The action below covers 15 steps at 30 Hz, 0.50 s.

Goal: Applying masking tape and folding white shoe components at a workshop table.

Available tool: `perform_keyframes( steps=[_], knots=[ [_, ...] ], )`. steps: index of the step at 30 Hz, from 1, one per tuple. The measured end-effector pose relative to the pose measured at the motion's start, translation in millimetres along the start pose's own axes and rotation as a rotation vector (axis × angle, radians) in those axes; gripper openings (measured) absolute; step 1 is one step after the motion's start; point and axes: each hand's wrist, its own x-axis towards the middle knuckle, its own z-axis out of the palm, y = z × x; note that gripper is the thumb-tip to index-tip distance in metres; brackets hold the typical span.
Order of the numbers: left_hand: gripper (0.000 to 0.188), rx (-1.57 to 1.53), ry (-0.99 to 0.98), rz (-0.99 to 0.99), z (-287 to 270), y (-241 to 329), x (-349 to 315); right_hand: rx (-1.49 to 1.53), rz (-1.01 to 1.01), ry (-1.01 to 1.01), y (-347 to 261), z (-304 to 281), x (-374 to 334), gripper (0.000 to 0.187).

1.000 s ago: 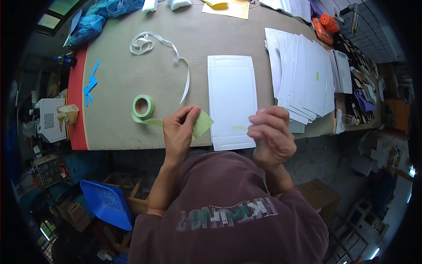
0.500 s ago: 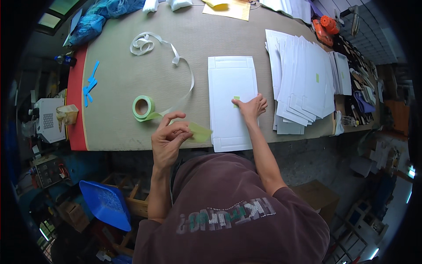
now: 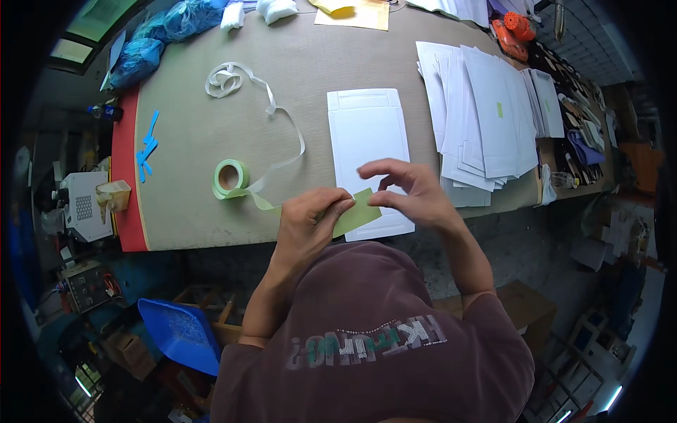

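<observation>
My left hand [image 3: 310, 220] pinches a strip of translucent green tape [image 3: 361, 210] close to its free end. From the fingers the strip runs back to a green tape roll [image 3: 241, 171] lying on the table. My right hand [image 3: 415, 194] is over the lower part of a flat white card [image 3: 367, 127]. Its thumb tip is at the tape's free end, with the index finger raised apart from it; whether the thumb touches cannot be told. The hands and tape hide part of the card. A curling white ribbon [image 3: 297, 130] trails from near the roll.
To the right lies a fanned stack of white cards [image 3: 451, 106], the top one bearing a small green patch [image 3: 499, 110]. Blue plastic strips [image 3: 149, 144] lie at left. Beyond are blue bags [image 3: 194, 19], a yellow envelope [image 3: 352, 17] and an orange device [image 3: 511, 39].
My right hand has left the card's surface for the tape end; the left hand moved right, drawing tape out. The green patch on the card no longer shows; a patched card tops the stack differently.
</observation>
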Motion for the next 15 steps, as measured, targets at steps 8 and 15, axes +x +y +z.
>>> perform_keyframes(
  steps=[8, 15],
  knots=[
    [0.012, -0.396, 0.217, -0.238, -4, -23, 5, -0.26, 0.014, 0.56, 120, -16, 42, 0.031],
    [0.017, -0.275, -0.194, 0.071, -15, -34, -19, -0.97, 0.605, 0.956, 222, -4, 60, 0.065]
  ],
)
